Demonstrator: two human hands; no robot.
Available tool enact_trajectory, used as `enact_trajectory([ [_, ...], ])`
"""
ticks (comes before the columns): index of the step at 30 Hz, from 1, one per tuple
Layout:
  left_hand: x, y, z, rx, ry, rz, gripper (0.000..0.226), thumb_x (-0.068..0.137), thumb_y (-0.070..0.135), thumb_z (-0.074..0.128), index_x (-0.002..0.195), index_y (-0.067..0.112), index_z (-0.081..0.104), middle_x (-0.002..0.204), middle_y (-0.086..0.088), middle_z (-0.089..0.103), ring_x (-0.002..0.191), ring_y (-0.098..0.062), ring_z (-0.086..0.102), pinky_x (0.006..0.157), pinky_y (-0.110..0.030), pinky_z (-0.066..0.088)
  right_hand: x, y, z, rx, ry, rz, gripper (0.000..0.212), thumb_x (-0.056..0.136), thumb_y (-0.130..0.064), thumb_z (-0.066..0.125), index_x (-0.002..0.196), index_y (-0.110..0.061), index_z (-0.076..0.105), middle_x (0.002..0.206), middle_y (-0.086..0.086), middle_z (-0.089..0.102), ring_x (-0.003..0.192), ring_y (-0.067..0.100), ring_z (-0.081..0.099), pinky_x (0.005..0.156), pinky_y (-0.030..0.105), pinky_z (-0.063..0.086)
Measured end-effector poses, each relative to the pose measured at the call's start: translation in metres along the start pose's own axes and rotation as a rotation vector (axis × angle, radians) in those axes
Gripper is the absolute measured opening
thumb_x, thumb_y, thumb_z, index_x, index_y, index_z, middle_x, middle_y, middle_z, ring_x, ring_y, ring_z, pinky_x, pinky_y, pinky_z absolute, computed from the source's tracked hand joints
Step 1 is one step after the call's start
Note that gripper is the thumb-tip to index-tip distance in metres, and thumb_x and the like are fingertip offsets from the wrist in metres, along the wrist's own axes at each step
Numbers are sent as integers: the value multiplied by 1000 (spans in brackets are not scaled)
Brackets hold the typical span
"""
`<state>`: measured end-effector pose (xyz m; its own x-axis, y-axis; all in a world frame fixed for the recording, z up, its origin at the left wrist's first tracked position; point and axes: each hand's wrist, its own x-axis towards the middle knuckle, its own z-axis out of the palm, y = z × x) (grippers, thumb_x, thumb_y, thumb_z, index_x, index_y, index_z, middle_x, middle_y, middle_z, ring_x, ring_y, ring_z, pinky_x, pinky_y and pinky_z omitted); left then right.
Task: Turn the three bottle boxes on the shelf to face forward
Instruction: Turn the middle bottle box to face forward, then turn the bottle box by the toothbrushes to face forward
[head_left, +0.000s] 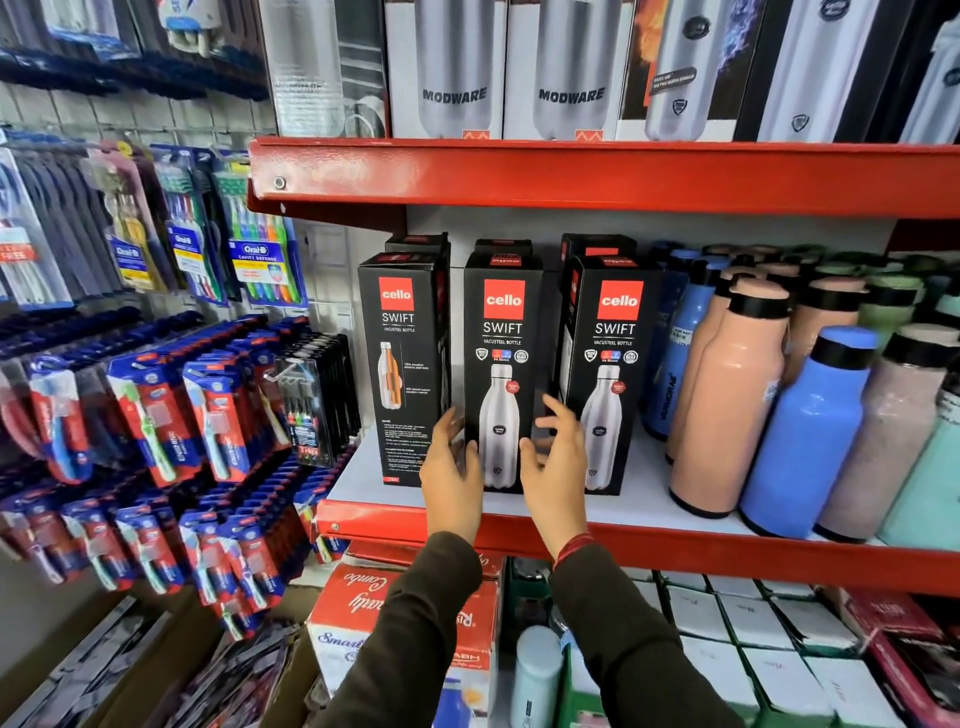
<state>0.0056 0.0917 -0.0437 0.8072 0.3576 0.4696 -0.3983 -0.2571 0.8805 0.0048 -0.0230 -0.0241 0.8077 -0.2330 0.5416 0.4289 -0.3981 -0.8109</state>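
Both hands are on the middle box (500, 374) in the front row of the shelf (613, 512), left hand (451, 470) against its lower left edge, right hand (555, 457) at its lower right, fingers loosely spread and cupping the sides rather than clamped tight. That box and the right box (605, 374) show their bottle fronts, but the left box (402, 364) stands upright just beside the left hand showing a different panel, with small print. It looks like the one left to turn, about its tall axis, and the left hand is nearer.
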Motion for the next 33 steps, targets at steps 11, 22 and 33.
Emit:
enact_trajectory([
  [11,23,3,-51,144,271,194,50,95,3,50,144,13,41,138,-6,49,130,-22,45,112,-33,33,-14,-34,42,167,-122,-96,33,95,-10,55,126,-20,57,125,-1,60,101,-9,58,83,5,46],
  [22,66,-22,-92,48,-52,-24,44,100,9,48,145,12,46,127,5,57,121,-17,58,102,-25,42,-9,-41,99,-17,-330,147,56,97,-3,37,150,-15,27,152,8,41,140,21,40,118,36,31],
  [33,72,-38,-112,-152,-134,-59,37,101,20,52,138,15,57,134,-5,65,126,-15,61,106,-25,49,-21,-51,111,-34,-254,137,60,88,-7,58,143,-19,36,131,0,58,122,18,56,106,37,46],
])
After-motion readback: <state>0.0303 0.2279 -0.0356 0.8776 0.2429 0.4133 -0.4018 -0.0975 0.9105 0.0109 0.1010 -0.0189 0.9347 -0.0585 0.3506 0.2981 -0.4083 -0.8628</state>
